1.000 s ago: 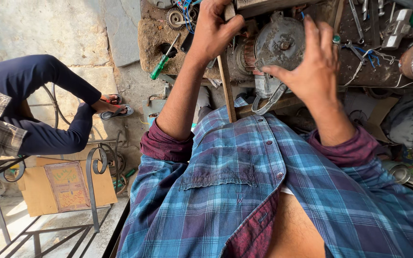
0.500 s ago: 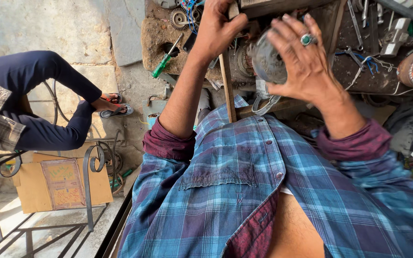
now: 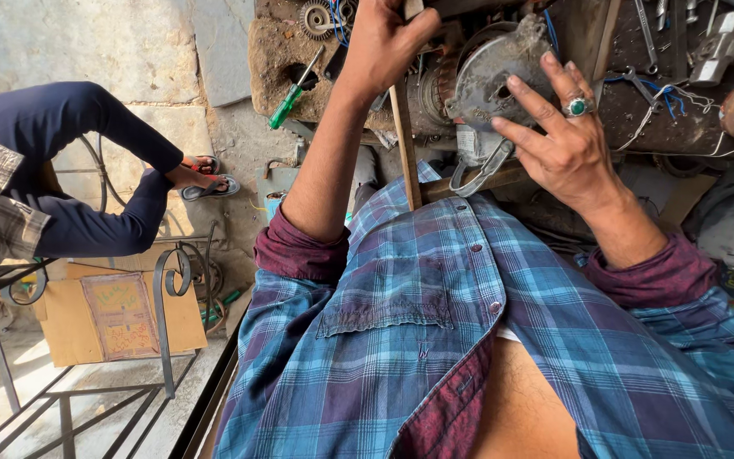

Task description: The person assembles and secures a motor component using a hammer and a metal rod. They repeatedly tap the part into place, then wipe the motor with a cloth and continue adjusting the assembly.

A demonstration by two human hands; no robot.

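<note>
While the left hand [image 3: 384, 42] is clamped on the wooden handle [image 3: 403, 140] and the right hand [image 3: 558, 140] only rests splayed fingers on the grey motor end cover [image 3: 499, 72] between them, a swing could glance, pinching those fingers.

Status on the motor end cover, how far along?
Done: nothing clearly finished. In hand: left hand grips a wooden handle; right hand fingers rest on the grey end cover against the motor. Left: cover looks tilted, not seated.
</note>
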